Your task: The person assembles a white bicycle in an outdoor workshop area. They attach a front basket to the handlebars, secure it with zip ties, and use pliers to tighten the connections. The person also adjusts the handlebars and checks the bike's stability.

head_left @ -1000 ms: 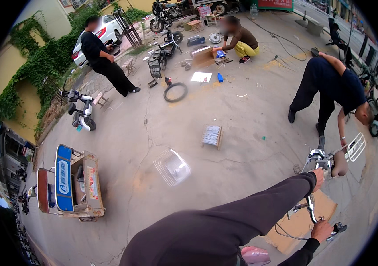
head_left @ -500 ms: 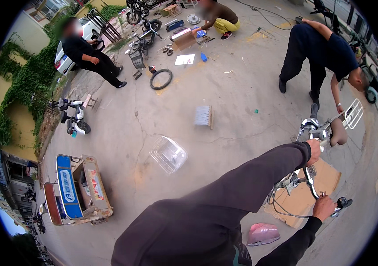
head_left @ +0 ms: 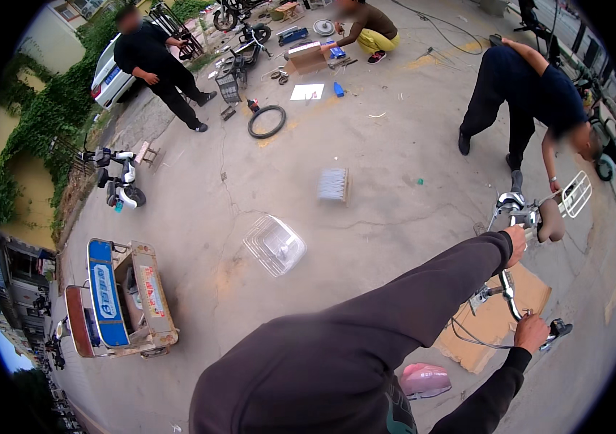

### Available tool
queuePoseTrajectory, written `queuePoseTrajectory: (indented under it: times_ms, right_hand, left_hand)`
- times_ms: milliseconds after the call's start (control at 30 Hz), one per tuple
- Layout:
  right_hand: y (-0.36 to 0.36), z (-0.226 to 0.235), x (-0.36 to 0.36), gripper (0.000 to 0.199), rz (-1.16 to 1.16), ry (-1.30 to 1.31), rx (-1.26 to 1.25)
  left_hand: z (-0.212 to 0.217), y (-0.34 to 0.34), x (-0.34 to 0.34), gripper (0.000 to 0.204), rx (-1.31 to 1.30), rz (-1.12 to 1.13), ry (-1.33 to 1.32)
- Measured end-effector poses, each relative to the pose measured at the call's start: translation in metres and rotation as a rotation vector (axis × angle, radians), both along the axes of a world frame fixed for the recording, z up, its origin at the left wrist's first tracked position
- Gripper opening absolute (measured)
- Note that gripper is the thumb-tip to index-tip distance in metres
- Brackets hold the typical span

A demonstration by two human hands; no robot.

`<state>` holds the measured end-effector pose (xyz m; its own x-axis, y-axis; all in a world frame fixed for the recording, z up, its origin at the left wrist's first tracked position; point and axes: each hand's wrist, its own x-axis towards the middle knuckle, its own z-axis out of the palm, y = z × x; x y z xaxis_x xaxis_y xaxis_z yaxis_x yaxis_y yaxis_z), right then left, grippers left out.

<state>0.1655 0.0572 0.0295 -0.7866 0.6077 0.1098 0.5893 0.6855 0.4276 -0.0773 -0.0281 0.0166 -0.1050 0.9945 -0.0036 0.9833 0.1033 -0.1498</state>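
My left hand (head_left: 516,246) is closed around the left part of a bicycle's chrome handlebar (head_left: 508,295). On the bar's other side, my right hand (head_left: 531,332) is closed too, just inboard of a black end piece (head_left: 560,329). Dark cables loop below the bar. Beyond my left hand are the bicycle's brown saddle (head_left: 552,220) and white rear rack (head_left: 578,195). A co-worker (head_left: 525,101) in dark clothes bends over there, one hand down by the rack. Flattened cardboard (head_left: 478,347) lies under the handlebar. My left forearm hides part of the bicycle.
A pink bag (head_left: 426,380) lies by my right forearm. On the ground are a clear wire-like basket (head_left: 275,246), a grey bristled block (head_left: 333,185) and a tire (head_left: 267,122). A three-wheeled cart (head_left: 152,300) stands left. Two other people are at the back, one standing, one crouching.
The view has shifted slightly. My hands stay on the handlebar. The standing person at the back left has raised a forearm toward a metal rack; the bending co-worker stays at the bicycle's rear.
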Motion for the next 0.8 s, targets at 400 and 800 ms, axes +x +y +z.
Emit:
queuePoseTrajectory:
  times_ms: [400, 800]
  right_hand:
    - [0.067, -0.007, -0.002, 0.053, -0.379, 0.782, -0.581]
    - [0.012, 0.001, -0.009, 0.038, -0.129, 0.369, -0.077]
  left_hand:
    - [-0.02, 0.014, 0.009, 0.023, -0.019, 0.017, 0.089]
    - [-0.038, 0.031, 0.008, 0.026, -0.033, 0.079, -0.021]
